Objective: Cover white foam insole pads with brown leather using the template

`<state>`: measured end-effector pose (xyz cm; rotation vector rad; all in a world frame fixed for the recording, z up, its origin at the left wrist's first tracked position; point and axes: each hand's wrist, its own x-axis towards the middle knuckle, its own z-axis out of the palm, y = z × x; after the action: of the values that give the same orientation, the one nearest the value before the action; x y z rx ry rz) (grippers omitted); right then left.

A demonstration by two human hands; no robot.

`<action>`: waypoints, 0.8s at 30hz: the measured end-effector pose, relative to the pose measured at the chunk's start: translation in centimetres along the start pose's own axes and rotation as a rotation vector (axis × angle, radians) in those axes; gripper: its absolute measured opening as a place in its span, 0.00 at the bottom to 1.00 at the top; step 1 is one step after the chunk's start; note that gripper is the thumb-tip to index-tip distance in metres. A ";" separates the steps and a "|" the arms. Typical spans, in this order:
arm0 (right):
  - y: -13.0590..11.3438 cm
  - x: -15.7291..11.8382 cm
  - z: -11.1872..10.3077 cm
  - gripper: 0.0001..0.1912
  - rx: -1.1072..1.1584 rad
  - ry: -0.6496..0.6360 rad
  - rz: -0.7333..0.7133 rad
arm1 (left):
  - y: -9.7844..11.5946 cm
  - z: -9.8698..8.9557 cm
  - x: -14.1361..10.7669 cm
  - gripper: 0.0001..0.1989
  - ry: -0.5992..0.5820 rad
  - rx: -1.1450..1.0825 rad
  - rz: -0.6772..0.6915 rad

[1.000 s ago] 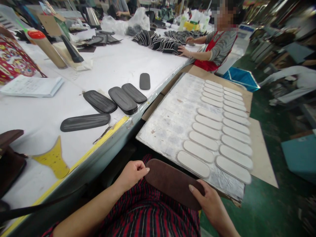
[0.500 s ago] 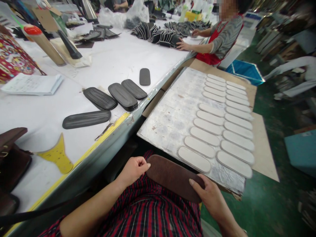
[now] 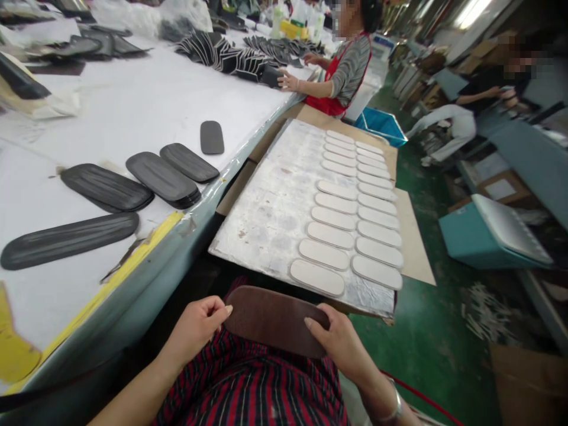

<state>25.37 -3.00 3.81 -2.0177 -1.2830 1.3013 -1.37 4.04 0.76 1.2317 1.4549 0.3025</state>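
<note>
A long brown piece with rounded ends (image 3: 275, 321) is held level above my lap. My left hand (image 3: 199, 325) pinches its left end between thumb and curled fingers. At its right end, my right hand (image 3: 339, 337) grips with the thumb on top and the fingers behind. Just beyond lies a whitish board (image 3: 261, 219) bearing two columns of pale oval pieces (image 3: 326, 254). Dark oval pieces (image 3: 155, 176), some of them stacked, lie on the white table (image 3: 133, 100) to the left.
A person in a red apron (image 3: 332, 77) handles dark pieces (image 3: 239, 59) at the table's far edge. Behind the board stands a blue bin (image 3: 381, 126). Another person (image 3: 488, 89) sits at the right, near a teal box (image 3: 488, 231). A yellow piece (image 3: 15, 337) lies at lower left.
The view has turned to the right, so the table and board appear further left. Both hands still hold the brown piece, which is now slightly more level.
</note>
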 end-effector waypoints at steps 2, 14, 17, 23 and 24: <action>0.0 0.0 0.0 0.08 -0.021 0.006 0.004 | -0.3 0.1 0.1 0.19 -0.003 0.005 -0.016; -0.5 0.0 -0.1 0.06 -0.175 0.038 -0.006 | -0.8 0.1 0.3 0.19 0.029 0.168 -0.015; -0.5 0.0 0.4 0.05 -0.306 0.052 -0.031 | -0.5 0.2 0.3 0.19 0.033 0.205 -0.015; -1.2 -0.4 0.6 0.12 -0.563 0.094 -0.004 | 0.0 0.1 0.2 0.19 0.062 0.296 -0.006; -1.2 -0.5 0.1 0.13 -0.573 0.105 0.024 | 0.0 0.1 0.2 0.19 0.067 0.316 -0.008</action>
<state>24.61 -2.87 4.91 -2.4396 -1.7274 0.8805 -1.28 4.18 0.56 1.4784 1.6076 0.1103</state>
